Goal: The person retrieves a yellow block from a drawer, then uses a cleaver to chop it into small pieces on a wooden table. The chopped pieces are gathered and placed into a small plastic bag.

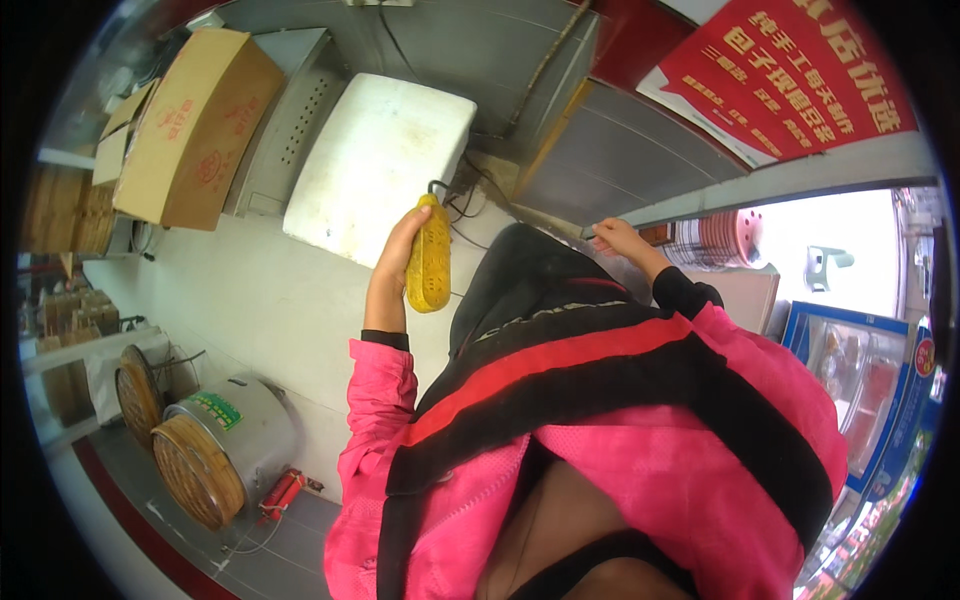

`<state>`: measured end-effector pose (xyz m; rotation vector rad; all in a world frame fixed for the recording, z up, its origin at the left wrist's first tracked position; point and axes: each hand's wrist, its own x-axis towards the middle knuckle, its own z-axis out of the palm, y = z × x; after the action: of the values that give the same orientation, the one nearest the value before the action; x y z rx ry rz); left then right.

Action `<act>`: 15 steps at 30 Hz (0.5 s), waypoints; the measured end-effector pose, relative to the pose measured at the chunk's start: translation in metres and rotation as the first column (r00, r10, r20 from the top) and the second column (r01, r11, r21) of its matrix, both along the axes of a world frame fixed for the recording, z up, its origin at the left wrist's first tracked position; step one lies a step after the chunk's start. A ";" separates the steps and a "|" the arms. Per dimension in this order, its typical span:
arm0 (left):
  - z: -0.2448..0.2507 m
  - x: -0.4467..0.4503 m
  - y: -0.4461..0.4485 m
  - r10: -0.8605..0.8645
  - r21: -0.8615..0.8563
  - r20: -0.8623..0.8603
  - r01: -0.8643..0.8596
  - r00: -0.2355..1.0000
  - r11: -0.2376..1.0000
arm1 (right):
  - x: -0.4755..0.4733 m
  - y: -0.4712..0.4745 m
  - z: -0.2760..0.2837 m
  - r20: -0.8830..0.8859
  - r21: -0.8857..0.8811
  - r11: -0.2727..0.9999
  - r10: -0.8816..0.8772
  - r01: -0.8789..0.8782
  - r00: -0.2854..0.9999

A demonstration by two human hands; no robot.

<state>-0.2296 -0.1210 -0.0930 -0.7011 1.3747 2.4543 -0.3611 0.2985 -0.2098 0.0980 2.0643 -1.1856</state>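
My left hand (399,244) is closed around a yellow power strip (429,259), with the thumb along its upper end. The strip's socket face is turned up towards me, and a dark cord (439,184) leaves its top. Just beyond it on the tiled floor sits a white box, probably foam (382,150). Off to the right, my right hand (619,237) is held out with its fingers curled, close to the low end of the wall ledge. Whether anything is inside those fingers cannot be made out. A black apron with a red band (555,360) covers my front.
Loose black cables (471,196) lie beside the white box. A cardboard carton (199,127) rests on a metal cabinet (289,120) at left. Lower left are a metal drum (255,420), a bamboo steamer lid (187,472) and a red fire extinguisher (283,493). A blue-framed display case (855,390) stands right.
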 end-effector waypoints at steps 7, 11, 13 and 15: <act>-0.034 -0.025 0.003 -0.029 -0.030 0.010 0.029 1.000 0.999 | -0.024 -0.033 -0.009 0.054 0.104 0.976 0.184 -0.189 0.981; -0.059 -0.079 0.006 -0.001 0.164 0.102 -0.016 0.995 0.986 | -0.018 -0.017 -0.032 0.079 0.044 0.986 0.158 -0.162 0.984; -0.073 -0.117 0.006 -0.001 0.177 0.153 -0.026 0.988 0.984 | -0.016 -0.013 -0.039 0.137 0.084 0.982 0.156 -0.169 0.978; -0.086 -0.163 0.006 0.005 0.146 0.057 -0.013 0.998 0.989 | -0.024 -0.018 -0.042 0.060 0.118 0.953 0.274 -0.279 0.960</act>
<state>-0.3921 -0.1145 -0.1788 -0.7373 1.1592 2.4918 -0.3855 0.2807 -0.2516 -0.1034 2.0349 -0.8759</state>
